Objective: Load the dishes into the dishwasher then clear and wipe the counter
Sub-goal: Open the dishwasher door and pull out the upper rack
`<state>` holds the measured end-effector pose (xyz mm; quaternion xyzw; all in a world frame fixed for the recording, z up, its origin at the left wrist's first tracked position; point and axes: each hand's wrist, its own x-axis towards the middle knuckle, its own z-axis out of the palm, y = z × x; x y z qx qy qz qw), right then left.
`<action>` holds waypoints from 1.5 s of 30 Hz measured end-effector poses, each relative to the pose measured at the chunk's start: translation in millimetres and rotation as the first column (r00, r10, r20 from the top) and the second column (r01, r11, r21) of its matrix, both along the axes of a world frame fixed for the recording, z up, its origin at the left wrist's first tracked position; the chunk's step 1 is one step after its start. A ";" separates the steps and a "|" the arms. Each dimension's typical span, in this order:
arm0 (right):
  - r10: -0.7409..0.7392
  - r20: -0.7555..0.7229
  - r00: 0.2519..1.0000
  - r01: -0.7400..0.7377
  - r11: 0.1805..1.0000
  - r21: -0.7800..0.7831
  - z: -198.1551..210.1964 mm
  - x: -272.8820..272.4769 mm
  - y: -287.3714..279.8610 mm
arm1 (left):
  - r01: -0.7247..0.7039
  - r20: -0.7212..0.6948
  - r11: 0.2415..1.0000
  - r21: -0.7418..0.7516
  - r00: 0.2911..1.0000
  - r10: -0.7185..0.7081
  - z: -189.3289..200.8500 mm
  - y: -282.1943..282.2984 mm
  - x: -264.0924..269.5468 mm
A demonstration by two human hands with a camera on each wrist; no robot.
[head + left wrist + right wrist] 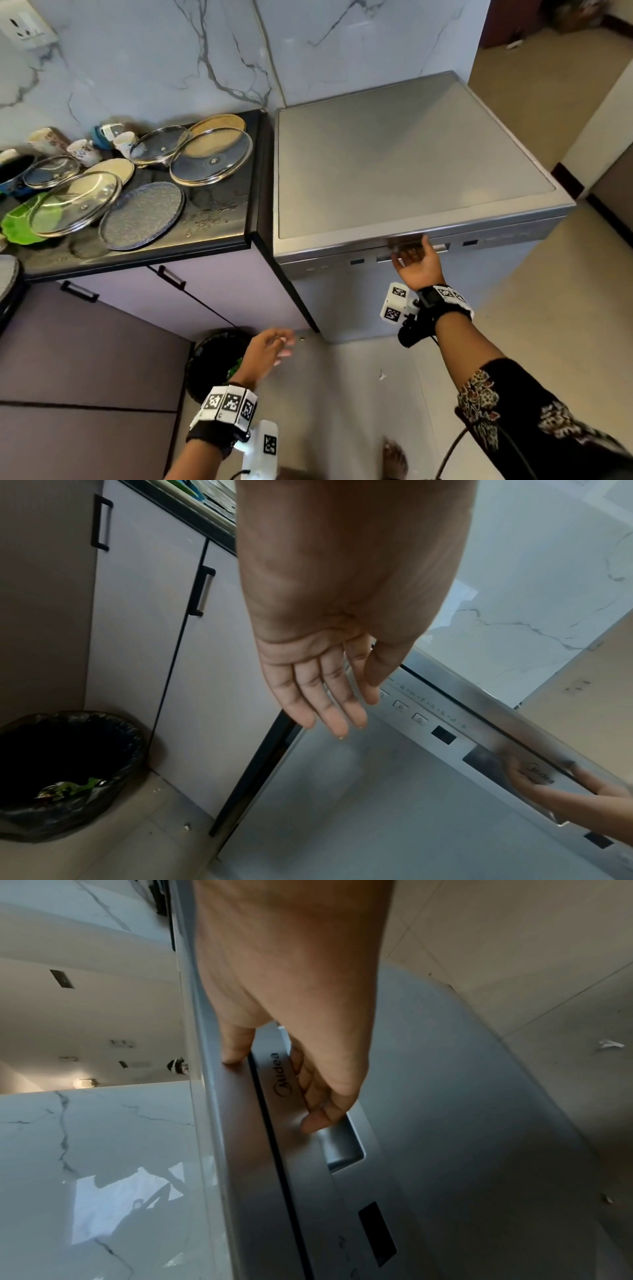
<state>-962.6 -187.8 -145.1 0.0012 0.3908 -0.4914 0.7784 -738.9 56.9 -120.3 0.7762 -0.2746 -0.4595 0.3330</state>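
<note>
The silver dishwasher (411, 164) stands to the right of the counter with its door (377, 791) closed. My right hand (411, 253) is at the door's top edge. Its fingers curl into the recessed handle (342, 1142) below the brand name, and the thumb rests on the strip above (274, 1088). My left hand (281, 346) hangs low in front of the cabinets, fingers straight and holding nothing (352, 712). Dishes lie on the dark counter (219, 219): glass lids (210, 157), a blue-grey plate (142, 214), cream plates (113, 169) and cups (84, 152).
A black-lined bin (65, 772) with some scraps stands on the floor against the cabinets, under my left hand. A green dish (20, 222) and a dark blue pot (13, 174) sit at the counter's left. Water spots mark the counter near the dishwasher. Tiled floor spreads to the right.
</note>
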 end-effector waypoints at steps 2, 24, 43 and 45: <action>-0.001 -0.030 1.000 0.001 1.000 -0.007 -6.2 0.3 -1.2 | -0.014 -0.002 1.000 0.009 1.000 0.014 -1.6 6.5 1.0; -0.032 -0.137 0.990 0.028 0.999 -0.028 -23.1 2.6 -2.9 | -0.024 0.028 0.999 -0.048 0.999 0.025 -0.3 -0.9 0.4; -0.022 -0.510 0.860 0.144 0.969 0.203 -26.3 -48.3 134.9 | 0.211 0.216 0.953 -0.220 0.963 -0.163 -2.3 -12.7 -37.7; -0.007 -0.558 0.830 0.194 0.941 0.276 -31.7 -57.4 153.5 | 0.254 0.241 0.948 -0.193 0.949 -0.205 -7.7 -7.2 -37.8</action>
